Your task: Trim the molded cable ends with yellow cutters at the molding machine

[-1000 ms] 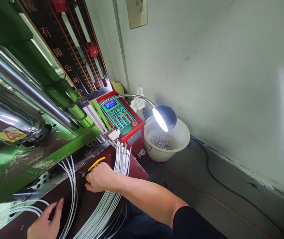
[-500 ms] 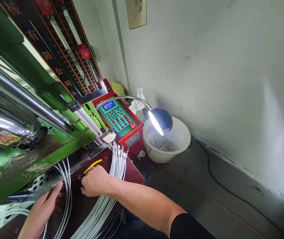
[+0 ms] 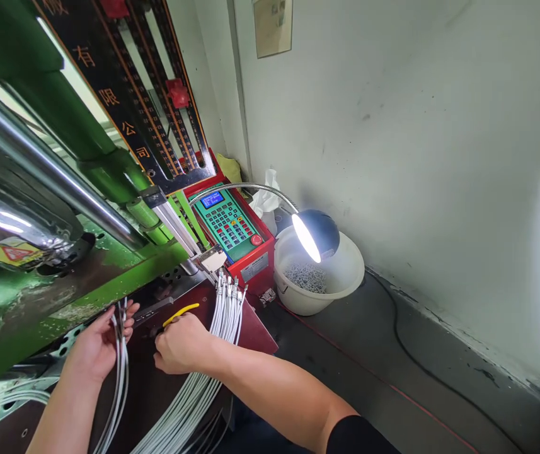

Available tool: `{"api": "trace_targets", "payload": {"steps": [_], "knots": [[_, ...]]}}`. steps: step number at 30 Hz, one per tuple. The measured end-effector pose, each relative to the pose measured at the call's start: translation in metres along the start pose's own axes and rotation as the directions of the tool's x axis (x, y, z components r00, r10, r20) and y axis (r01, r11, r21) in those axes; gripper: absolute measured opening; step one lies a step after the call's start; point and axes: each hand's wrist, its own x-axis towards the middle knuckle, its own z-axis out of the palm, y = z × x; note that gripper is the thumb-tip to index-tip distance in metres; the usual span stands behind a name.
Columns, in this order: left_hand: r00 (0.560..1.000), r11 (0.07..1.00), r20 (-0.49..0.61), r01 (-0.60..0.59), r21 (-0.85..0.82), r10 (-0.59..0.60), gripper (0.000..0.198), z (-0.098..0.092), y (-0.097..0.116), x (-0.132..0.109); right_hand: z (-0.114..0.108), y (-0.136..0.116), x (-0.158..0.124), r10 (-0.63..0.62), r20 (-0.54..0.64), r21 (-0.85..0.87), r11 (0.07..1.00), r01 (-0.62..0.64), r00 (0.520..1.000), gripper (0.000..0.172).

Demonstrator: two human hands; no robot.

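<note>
My left hand [image 3: 97,343] is closed round a small bunch of white cables [image 3: 119,372] near their ends, beside the green machine frame [image 3: 104,277]. My right hand [image 3: 182,343] is closed on yellow-handled cutters [image 3: 179,312], resting on the dark red worktop [image 3: 255,328]. A larger bundle of white cables with metal connectors [image 3: 227,302] lies under my right wrist and fans toward the machine.
A red control box with a green keypad [image 3: 229,224] stands behind the cables. A gooseneck lamp [image 3: 314,233] shines over a white bowl [image 3: 340,280] holding small metal parts. A black cord [image 3: 416,359] runs along the grey floor by the wall.
My left hand has moved up from the worktop's near edge to the cable ends and closed on them. My right hand has stayed put with the cutters.
</note>
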Motion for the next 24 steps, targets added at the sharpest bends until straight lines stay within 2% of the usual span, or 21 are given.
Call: {"api": "trace_targets", "payload": {"steps": [3, 7, 13, 24], "knots": [[0.996, 0.991, 0.088, 0.013, -0.133, -0.001, 0.038, 0.001, -0.002, 0.008, 0.000, 0.001, 0.000, 0.002, 0.004, -0.010, 1.000, -0.002, 1.000, 0.030], [0.986, 0.972, 0.165, 0.046, -0.229, -0.008, 0.042, -0.005, -0.005, 0.011, 0.001, 0.001, 0.002, -0.002, 0.034, -0.025, 1.000, 0.002, 0.999, 0.031], [0.983, 0.954, 0.182, 0.077, -0.290, -0.024, 0.044, -0.019, -0.008, 0.014, 0.005, 0.000, 0.003, 0.035, 0.037, -0.056, 0.998, -0.033, 0.999, 0.031], [0.972, 0.914, 0.232, 0.124, -0.387, -0.034, 0.031, -0.036, -0.021, 0.030, 0.011, 0.001, -0.001, 0.030, 0.040, -0.125, 0.992, -0.025, 0.999, 0.024]]}}
